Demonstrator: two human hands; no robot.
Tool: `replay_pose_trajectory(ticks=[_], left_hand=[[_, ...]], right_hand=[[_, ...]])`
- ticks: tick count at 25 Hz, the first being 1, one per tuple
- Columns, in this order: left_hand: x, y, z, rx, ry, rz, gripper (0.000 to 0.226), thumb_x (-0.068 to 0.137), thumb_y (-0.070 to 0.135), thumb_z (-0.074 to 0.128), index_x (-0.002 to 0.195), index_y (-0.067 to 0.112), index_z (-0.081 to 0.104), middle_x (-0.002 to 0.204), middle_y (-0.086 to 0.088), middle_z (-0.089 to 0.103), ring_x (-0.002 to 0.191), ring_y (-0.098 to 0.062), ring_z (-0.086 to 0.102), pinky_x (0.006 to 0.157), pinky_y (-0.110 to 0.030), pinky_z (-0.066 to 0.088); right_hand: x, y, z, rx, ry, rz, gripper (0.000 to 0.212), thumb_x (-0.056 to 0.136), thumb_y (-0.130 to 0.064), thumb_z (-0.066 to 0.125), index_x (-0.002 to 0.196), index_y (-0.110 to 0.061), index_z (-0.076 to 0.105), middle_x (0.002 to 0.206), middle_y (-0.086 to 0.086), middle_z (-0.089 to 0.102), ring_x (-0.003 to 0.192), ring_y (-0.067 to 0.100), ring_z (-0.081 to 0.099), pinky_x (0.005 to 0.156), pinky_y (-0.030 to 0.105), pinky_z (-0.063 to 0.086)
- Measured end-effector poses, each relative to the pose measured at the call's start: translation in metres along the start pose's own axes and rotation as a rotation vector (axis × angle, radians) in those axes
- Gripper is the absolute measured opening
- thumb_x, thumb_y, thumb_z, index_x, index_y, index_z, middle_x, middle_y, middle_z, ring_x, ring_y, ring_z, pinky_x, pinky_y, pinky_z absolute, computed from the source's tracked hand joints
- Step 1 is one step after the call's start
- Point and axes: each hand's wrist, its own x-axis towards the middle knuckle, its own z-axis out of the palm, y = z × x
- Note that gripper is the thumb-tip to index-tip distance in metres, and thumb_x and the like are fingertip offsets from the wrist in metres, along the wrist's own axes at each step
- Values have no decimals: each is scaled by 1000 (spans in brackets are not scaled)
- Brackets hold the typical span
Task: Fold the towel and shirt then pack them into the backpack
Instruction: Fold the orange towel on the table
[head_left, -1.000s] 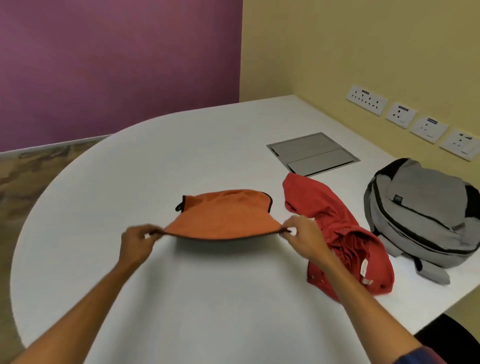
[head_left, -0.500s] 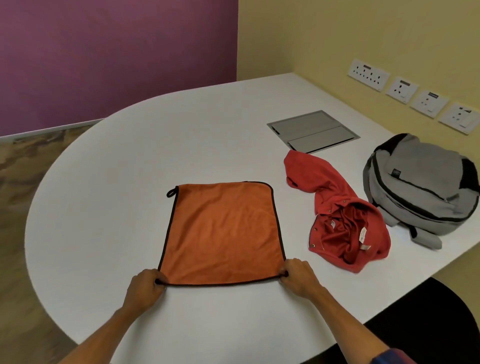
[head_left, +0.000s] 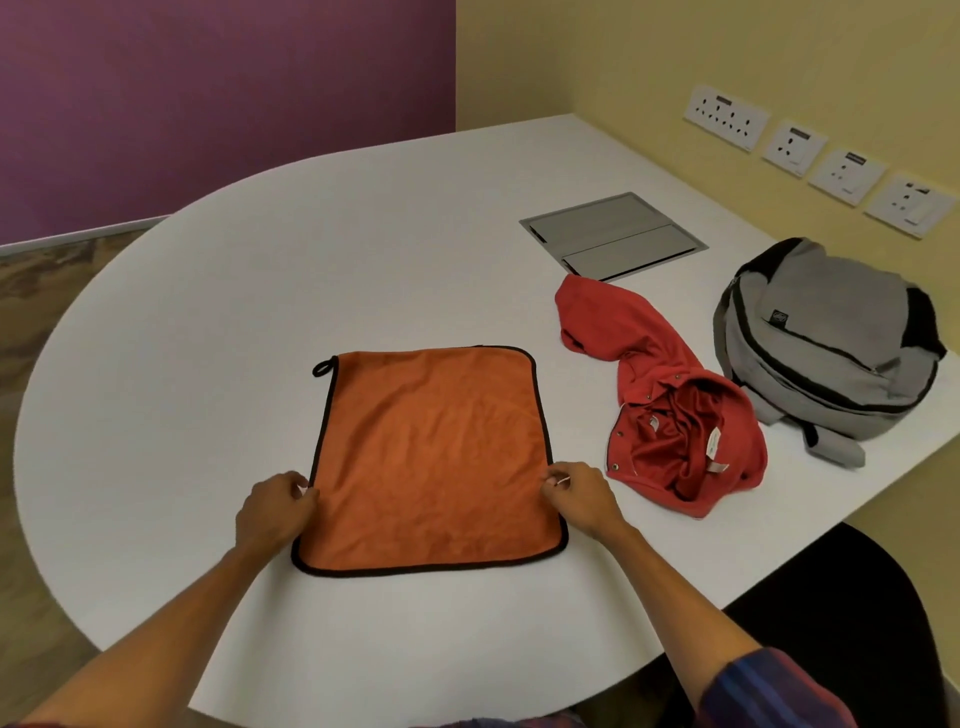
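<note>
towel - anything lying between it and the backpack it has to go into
Yes: the crumpled red shirt lies on the table between the orange towel and the grey backpack, whose zips look closed. Both hands sit at the towel's side edges.
</note>
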Motion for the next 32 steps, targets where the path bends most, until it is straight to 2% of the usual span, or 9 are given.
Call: replay_pose_trajectory(ticks=[8, 11, 14, 17, 20, 23, 26, 29, 32], left_hand=[[48, 35, 5, -108, -47, -173, 57, 88, 33, 62, 133, 0, 50, 132, -22, 55, 121, -38, 53, 99, -47, 43], [58, 44, 8, -44, -74, -175, 45, 90, 34, 59, 119, 0, 55, 118, -21, 58, 105, -34, 56, 90, -43, 45], [67, 52, 11, -92, -28, -193, 21, 89, 28, 60, 82, 15, 46, 82, -4, 48, 85, -27, 48, 72, -35, 41], [78, 57, 14, -180, -27, -192, 21, 88, 24, 62, 77, 16, 46, 70, 5, 43, 80, -23, 47, 66, -29, 38], [87, 59, 18, -270, -49, -277, 14, 84, 18, 60, 75, 9, 54, 69, -8, 54, 69, -25, 53, 63, -31, 42], [93, 57, 24, -291, -41, -329, 14, 82, 7, 55, 68, 5, 56, 69, -12, 56, 63, -26, 53, 57, -30, 42], [97, 57, 27, -285, 17, -278, 12, 84, 3, 52, 87, 1, 63, 85, -11, 61, 77, -24, 54, 69, -32, 42], [97, 57, 29, -267, 27, -225, 15, 87, 7, 53, 99, 0, 58, 94, -11, 59, 85, -24, 53, 75, -34, 41], [100, 57, 30, -304, -49, -319, 29, 87, 27, 65, 102, 4, 54, 94, -7, 53, 92, -28, 55, 81, -37, 44]], right_hand=[[50, -7, -12, 50, -26, 107, 50, 89, -38, 62, 133, -14, 55, 125, 6, 62, 111, 24, 60, 96, 38, 47], [68, -11, -5, 86, -48, 169, 57, 92, -36, 59, 142, -13, 45, 134, 12, 57, 121, 29, 54, 102, 41, 42], [80, -17, 1, 102, 12, 214, 56, 95, -32, 55, 144, -9, 40, 137, 13, 54, 125, 31, 51, 103, 39, 39], [98, -22, 7, 110, 51, 309, 61, 95, -35, 55, 145, -4, 36, 135, 15, 55, 126, 34, 50, 102, 41, 40], [112, -25, 12, 130, 31, 395, 61, 93, -41, 58, 141, -9, 38, 137, 15, 52, 123, 35, 51, 98, 42, 43], [120, -25, 16, 120, 37, 414, 30, 90, -37, 62, 105, -11, 62, 105, 10, 66, 100, 31, 63, 83, 39, 50], [126, -25, 17, 134, 25, 424, 27, 89, -29, 61, 67, -14, 55, 69, 3, 59, 72, 25, 61, 68, 35, 51], [129, -28, 14, 179, 60, 399, 24, 91, -28, 55, 70, -17, 50, 70, 0, 54, 72, 22, 55, 61, 29, 42], [134, -21, 13, 284, 61, 405, 21, 88, -28, 62, 100, -11, 58, 97, 3, 59, 93, 23, 58, 79, 34, 49]])
